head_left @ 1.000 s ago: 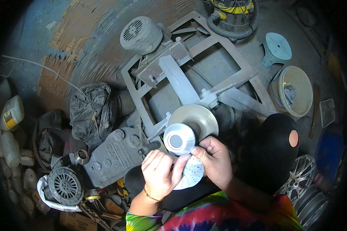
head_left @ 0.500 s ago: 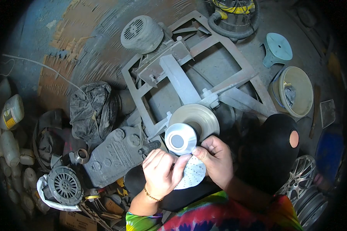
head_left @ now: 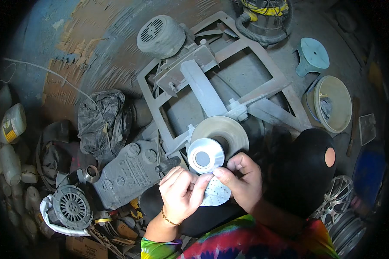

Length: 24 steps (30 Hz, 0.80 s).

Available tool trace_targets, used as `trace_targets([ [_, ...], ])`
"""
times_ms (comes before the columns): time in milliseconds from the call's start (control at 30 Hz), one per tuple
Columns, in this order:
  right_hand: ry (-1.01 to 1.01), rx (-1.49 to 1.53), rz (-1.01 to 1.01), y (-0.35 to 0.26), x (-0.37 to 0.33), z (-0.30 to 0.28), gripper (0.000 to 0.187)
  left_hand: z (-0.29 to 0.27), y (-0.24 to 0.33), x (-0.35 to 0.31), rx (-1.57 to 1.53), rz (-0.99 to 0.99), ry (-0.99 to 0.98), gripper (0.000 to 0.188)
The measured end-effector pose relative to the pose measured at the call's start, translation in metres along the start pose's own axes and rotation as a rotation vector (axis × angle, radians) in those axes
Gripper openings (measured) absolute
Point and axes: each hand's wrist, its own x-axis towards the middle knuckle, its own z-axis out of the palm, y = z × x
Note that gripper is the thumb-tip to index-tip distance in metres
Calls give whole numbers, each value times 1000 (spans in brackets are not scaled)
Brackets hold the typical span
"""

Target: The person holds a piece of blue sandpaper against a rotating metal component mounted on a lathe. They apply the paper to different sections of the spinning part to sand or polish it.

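Observation:
My left hand (head_left: 180,191) and my right hand (head_left: 243,179) meet in front of my lap, fingertips close together. Both pinch the upper edge of a round white sanding disc (head_left: 216,192) dotted with small holes; it hangs down between them. Right above the fingertips is a shiny silver round piece (head_left: 218,154) with a grey centre, its lower rim at my thumbs; whether they touch it cannot be told. It overlaps a larger pale metal wheel (head_left: 233,129) mounted on the frame. My fingers partly hide the disc's top edge.
A welded metal frame (head_left: 263,71) with a dusty motor (head_left: 162,36) stands ahead. Leftward lie a grey cast housing (head_left: 127,177), a black plastic bag (head_left: 101,123) and several bottles (head_left: 11,164). At right are a bucket (head_left: 343,103), a blue stool (head_left: 312,56) and wheel rims (head_left: 335,196).
The sanding disc's lower part has tilted away and shows shorter. My fingertips have shifted very slightly, still pinching its edge. The whole view has moved a little.

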Motion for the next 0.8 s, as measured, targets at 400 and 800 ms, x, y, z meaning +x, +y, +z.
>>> trace_targets([
  [400, 0, 38, 15, -5, 2, 5, 31, -3, -3, 0, -71, -65, 4, 34],
  [800, 19, -7, -34, 3, 3, 5, 33, -3, -4, -1, -89, -74, 16, 35],
])
